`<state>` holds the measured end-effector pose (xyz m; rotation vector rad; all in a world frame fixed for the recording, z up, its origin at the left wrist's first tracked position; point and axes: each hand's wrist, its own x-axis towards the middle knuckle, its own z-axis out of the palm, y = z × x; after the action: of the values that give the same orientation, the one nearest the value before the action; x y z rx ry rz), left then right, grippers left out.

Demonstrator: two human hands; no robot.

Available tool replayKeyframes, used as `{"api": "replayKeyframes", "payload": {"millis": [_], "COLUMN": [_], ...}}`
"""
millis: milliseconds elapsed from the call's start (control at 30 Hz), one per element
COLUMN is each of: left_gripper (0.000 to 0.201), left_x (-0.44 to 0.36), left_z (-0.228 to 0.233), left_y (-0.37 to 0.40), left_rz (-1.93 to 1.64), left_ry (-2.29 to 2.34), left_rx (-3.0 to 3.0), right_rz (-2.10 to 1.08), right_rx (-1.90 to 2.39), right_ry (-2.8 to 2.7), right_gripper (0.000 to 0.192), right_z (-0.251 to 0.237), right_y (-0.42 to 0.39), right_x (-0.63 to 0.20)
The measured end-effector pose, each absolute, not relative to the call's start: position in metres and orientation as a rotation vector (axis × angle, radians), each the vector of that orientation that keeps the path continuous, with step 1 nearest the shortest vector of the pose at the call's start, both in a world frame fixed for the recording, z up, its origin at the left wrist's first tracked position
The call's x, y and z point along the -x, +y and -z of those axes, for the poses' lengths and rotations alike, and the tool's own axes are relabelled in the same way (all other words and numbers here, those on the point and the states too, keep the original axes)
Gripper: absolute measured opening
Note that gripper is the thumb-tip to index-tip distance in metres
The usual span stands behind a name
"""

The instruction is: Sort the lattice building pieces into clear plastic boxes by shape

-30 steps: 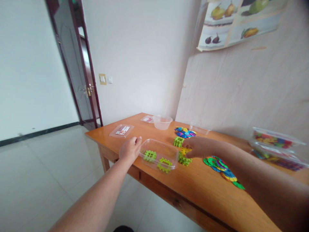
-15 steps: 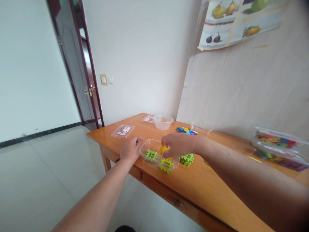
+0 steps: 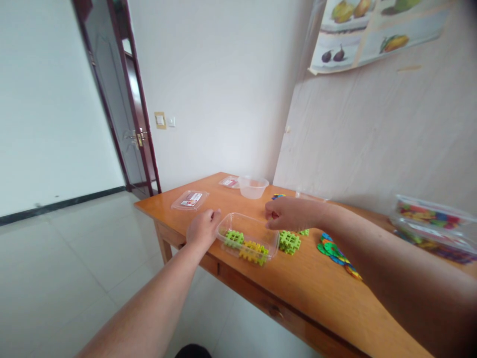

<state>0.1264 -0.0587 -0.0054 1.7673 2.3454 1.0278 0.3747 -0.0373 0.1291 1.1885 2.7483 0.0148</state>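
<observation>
My left hand (image 3: 203, 229) is closed at the left rim of a clear plastic container (image 3: 274, 244), thumb against the edge. Inside lie a green lattice-shaped plastic block (image 3: 234, 238) and a yellow one (image 3: 253, 252), with a yellow-green piece partly under the yellow. Just past the container's right end, my right hand (image 3: 288, 214) hovers with loosely curled fingers, the thumb a little apart, and nothing visible between them. Below that hand, more green lattice blocks (image 3: 289, 242) sit in a pile on the table beside the container.
Colourful notched discs (image 3: 333, 249) lie under my right forearm; more blue and yellow pieces (image 3: 278, 197) show behind the hand. A translucent round tub (image 3: 253, 187) and labelled lids (image 3: 190, 200) stand farther back. Stacked boxes of coloured pieces (image 3: 432, 219) are at the right.
The yellow block has left my right hand and now lies in the container over the yellow-green piece. My right hand has moved up and right, out of the container. My left hand stays put.
</observation>
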Motion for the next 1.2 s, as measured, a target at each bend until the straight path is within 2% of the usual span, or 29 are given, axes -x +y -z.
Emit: {"api": "replayKeyframes", "payload": {"millis": [200, 400, 700, 1200], "left_gripper": [0.048, 0.049, 0.051, 0.047], "left_x": [-0.127, -0.128, -0.125, -0.125], "left_z": [0.006, 0.002, 0.006, 0.007], "left_y": [-0.058, -0.061, -0.058, -0.056], "left_rz": [-1.017, -1.008, -0.997, -0.972], "left_ry": [2.371, 2.365, 2.366, 2.36], "left_rx": [-1.765, -1.765, -1.779, -1.764], "right_rz": [0.075, 0.123, 0.102, 0.055], "right_rx": [-1.272, -0.989, -0.879, -0.879], "right_ry": [2.764, 2.846, 2.444, 2.481], "right_gripper": [0.017, 0.038, 0.056, 0.044], "right_z": [-0.123, -0.111, -0.096, -0.095], "right_y": [-0.034, -0.04, -0.033, -0.038], "right_x": [-0.39, -0.352, -0.305, -0.304]}}
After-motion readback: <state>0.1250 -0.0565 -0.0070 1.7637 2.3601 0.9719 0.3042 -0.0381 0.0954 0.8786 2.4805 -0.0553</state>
